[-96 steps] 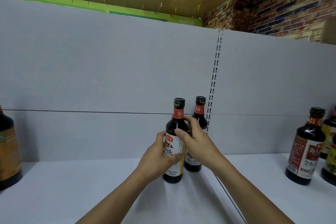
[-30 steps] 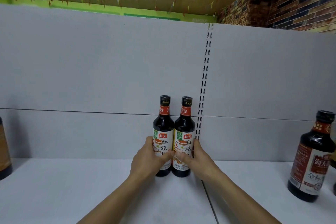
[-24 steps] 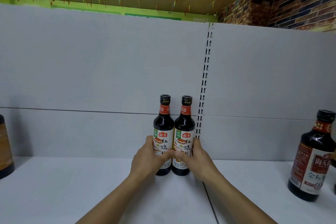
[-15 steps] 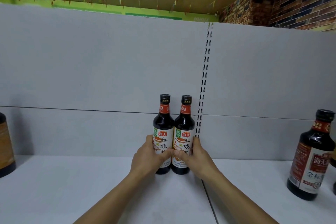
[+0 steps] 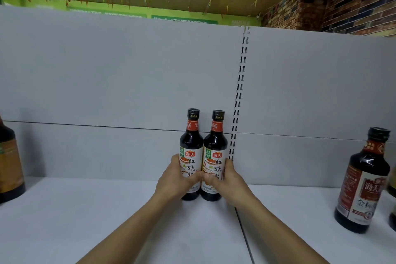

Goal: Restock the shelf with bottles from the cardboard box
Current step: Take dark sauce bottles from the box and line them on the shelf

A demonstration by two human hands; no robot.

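Two dark soy sauce bottles with white labels and red neck bands stand upright side by side at the back of the white shelf [image 5: 107, 221], against the grey back panel. My left hand [image 5: 174, 182] wraps the lower part of the left bottle [image 5: 191, 146]. Wrapped the same way around the right bottle [image 5: 215, 148] is my right hand [image 5: 225, 182]. The thumbs meet in front between the two labels. The cardboard box is out of view.
A larger dark bottle [image 5: 362, 180] with a red and white label stands on the shelf at the right, another partly cut off behind it. A big dark bottle [image 5: 8, 163] stands at the left edge. A slotted upright [image 5: 239, 100] divides the back panel.
3.2 s ago the left bottle stood forward of the other, both hands on it. It now stands beside the right one at the back panel. Over the last second, hands and bottles have hardly moved.
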